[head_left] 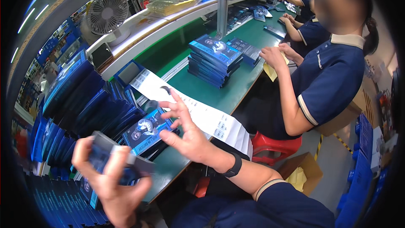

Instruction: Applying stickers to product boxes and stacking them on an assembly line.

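My left hand (112,181) is closed around a dark grey and blue box (100,154), held tilted at the lower left. My right hand (185,133) is raised with its fingers spread and nothing gripped in it. Just beyond those fingers, a long white strip of printed labels (223,124) runs across the table and hangs in folds over its edge. A small dark piece (165,89) shows by the fingertips; I cannot tell whether they touch it. Between my hands, a flat blue box with a white figure (145,128) lies on top of others.
Tall stacks of blue boxes (69,86) crowd the left side. Another stack (213,59) stands farther along the green table (179,76). A co-worker (329,76) at the right handles yellow paper (270,71). A fan (107,12) stands on the shelf; a red stool (276,145) is below.
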`<action>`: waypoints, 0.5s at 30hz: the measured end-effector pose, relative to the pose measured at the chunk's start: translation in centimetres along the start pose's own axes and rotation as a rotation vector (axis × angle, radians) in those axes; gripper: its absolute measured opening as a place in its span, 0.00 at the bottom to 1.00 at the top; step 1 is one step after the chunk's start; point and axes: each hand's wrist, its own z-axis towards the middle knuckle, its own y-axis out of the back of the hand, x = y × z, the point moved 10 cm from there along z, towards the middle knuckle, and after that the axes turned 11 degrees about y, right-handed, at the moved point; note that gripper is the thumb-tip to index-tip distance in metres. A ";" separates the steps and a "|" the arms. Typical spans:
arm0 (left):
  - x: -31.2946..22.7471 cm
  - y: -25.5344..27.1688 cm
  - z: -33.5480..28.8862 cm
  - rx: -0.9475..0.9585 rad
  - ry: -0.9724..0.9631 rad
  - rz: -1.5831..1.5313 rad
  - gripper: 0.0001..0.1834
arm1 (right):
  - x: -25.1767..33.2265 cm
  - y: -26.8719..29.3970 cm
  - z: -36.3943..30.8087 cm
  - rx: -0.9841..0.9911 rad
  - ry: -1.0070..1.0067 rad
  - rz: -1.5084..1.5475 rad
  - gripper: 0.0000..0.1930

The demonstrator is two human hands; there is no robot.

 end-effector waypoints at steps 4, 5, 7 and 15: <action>5.7 1.3 1.1 0.078 0.160 0.384 0.39 | 0.6 5.4 1.0 -0.178 0.052 -0.073 0.43; 7.7 0.7 0.7 0.156 0.168 0.465 0.40 | 0.1 6.4 1.0 -0.199 0.040 -0.078 0.42; 13.4 -0.7 -1.2 0.442 0.337 0.449 0.44 | -0.3 6.6 1.3 -0.201 0.049 -0.072 0.41; 7.7 -2.5 -0.1 0.232 0.130 0.169 0.47 | -4.0 6.4 2.1 -0.149 -0.060 -0.140 0.36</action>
